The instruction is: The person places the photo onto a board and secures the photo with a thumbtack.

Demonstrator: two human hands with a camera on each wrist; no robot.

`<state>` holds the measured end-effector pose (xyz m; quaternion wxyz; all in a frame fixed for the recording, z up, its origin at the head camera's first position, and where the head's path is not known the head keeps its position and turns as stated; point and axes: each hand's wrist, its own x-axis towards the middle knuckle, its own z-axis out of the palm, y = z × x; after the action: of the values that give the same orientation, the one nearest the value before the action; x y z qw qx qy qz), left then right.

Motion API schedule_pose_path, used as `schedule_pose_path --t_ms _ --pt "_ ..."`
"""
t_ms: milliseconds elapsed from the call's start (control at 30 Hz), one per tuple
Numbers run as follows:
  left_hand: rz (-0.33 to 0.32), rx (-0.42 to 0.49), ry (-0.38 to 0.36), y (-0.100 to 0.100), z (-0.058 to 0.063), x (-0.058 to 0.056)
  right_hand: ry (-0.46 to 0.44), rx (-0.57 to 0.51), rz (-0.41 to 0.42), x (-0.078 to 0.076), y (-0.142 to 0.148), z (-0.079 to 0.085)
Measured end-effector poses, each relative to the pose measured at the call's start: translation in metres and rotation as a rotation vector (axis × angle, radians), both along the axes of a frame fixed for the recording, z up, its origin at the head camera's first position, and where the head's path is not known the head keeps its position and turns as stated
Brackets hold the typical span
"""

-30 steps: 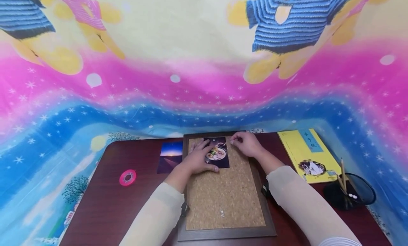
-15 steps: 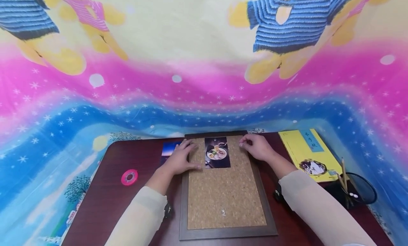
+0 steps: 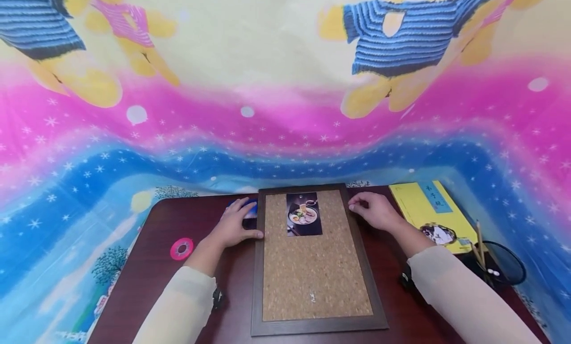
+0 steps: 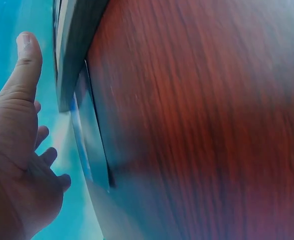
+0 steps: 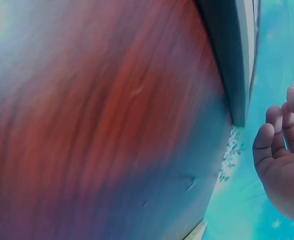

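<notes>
A framed cork board (image 3: pixel 316 274) lies on the dark red table. Near its top lies a photo of a bowl of food (image 3: pixel 304 215), with a tiny pale dot at its upper edge. My left hand (image 3: pixel 232 226) is left of the board, fingers spread over a blue photo (image 3: pixel 251 211) that it partly hides. In the left wrist view, my left hand (image 4: pixel 24 145) holds nothing and its thumb stands up. Beside the board's upper right edge is my right hand (image 3: pixel 375 212), fingers loosely bent. The right wrist view shows no object in my right hand (image 5: pixel 287 170).
A pink tape roll (image 3: pixel 181 249) lies on the table's left. To the right are a yellow book (image 3: pixel 428 215) and a black mesh holder (image 3: pixel 504 264) with pencils. A small white mark (image 3: pixel 313 297) shows low on the cork. A patterned cloth (image 3: pixel 285 136) hangs behind.
My left hand has left the food photo and moved left over the blue photo. My right hand has drawn away rightward, off the cork to the board's edge. The food photo stays on the board.
</notes>
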<state>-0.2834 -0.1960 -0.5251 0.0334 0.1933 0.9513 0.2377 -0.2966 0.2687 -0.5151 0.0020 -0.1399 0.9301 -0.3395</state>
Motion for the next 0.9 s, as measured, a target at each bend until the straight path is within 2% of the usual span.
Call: schedule_pose_path --t_ms 267,467,900 --pt "0.036 -0.002 -0.042 -0.015 -0.006 -0.001 -0.011 0.018 -0.038 0.007 0.028 -0.005" --pt "0.025 -0.037 -0.054 -0.021 -0.009 -0.006 -0.058 0.039 -0.048 0.014 0.043 -0.004" --pt "-0.022 -0.063 -0.173 -0.023 -0.002 -0.016 -0.106 0.086 -0.056 0.022 0.064 -0.010"
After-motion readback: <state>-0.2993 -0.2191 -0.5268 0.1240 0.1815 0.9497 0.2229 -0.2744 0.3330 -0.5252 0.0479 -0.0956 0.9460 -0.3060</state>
